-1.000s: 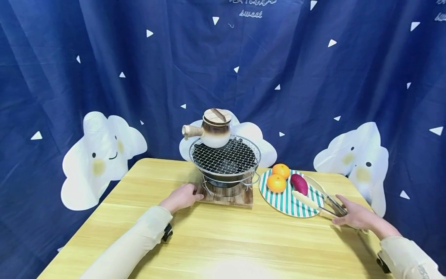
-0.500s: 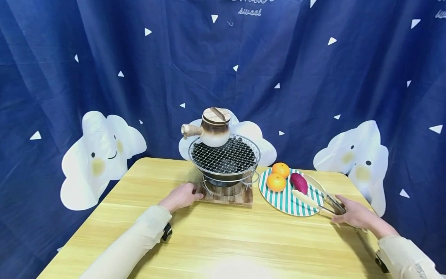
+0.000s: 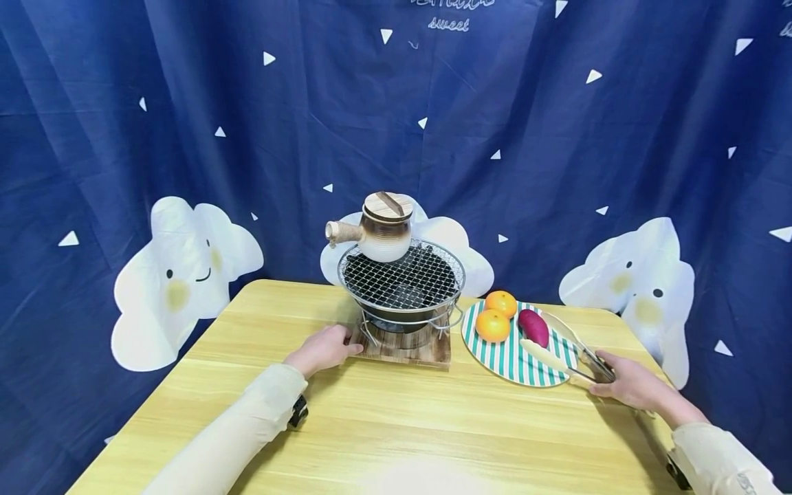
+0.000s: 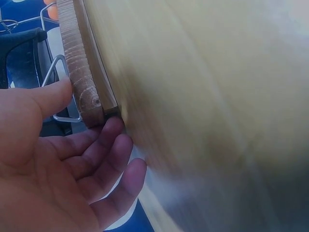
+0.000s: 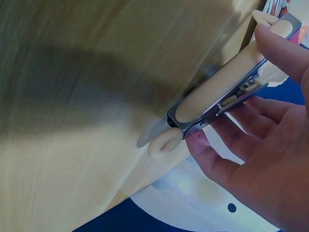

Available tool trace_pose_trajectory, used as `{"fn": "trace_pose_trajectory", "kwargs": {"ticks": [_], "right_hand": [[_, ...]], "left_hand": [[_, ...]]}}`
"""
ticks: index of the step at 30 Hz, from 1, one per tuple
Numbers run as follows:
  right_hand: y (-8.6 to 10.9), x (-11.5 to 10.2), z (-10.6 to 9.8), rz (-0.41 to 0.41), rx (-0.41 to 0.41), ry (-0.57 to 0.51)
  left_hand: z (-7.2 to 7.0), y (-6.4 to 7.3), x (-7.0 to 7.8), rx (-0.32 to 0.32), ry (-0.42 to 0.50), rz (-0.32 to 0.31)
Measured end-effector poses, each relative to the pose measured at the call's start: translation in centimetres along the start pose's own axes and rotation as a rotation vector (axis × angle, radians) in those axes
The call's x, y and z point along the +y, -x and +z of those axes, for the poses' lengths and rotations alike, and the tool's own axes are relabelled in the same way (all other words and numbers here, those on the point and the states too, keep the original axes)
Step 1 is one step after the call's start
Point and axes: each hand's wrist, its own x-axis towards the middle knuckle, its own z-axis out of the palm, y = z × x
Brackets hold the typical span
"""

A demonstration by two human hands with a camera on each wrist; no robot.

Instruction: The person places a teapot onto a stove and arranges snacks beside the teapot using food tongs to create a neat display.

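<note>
Nothing on the table has shifted since half a second ago; only the head view has drifted slightly

Left thumb and fingertips pinch the near-left corner of the wooden board (image 3: 405, 355), the thumb against its side and the fingers at its lower edge. That makes the left hand (image 3: 323, 350) look like a steadying one, since the grill (image 3: 405, 278) stands on this board on thin wire legs.

Thumb on one arm, fingers along the other, the right hand (image 3: 631, 381) grips the tongs (image 5: 217, 89) by the handle end, presumably so that the pale tips can reach left over the plate (image 3: 504, 361) while the fingers stay off it.

Those tips are spread around the purple sweet potato (image 3: 533, 328) on the plate's right part, one on its near side, one to its right; whether either touches cannot be told. Two oranges sit to the left, the near one (image 3: 492, 326) just beside the far one (image 3: 501, 303).

On the grill's far-left side rests a lidded pot (image 3: 385, 242), its wrapped handle pointing left, probably to keep it clear of the mesh. Behind everything hangs a blue curtain (image 3: 396, 103).
</note>
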Motion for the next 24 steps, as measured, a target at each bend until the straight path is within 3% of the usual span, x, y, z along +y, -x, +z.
{"fn": "trace_pose_trajectory", "kwargs": {"ticks": [24], "right_hand": [[-0.44, -0.06, 0.26, -0.022, -0.041, 0.040]], "left_hand": [[0.07, -0.10, -0.13, 0.006, -0.010, 0.012]]}}
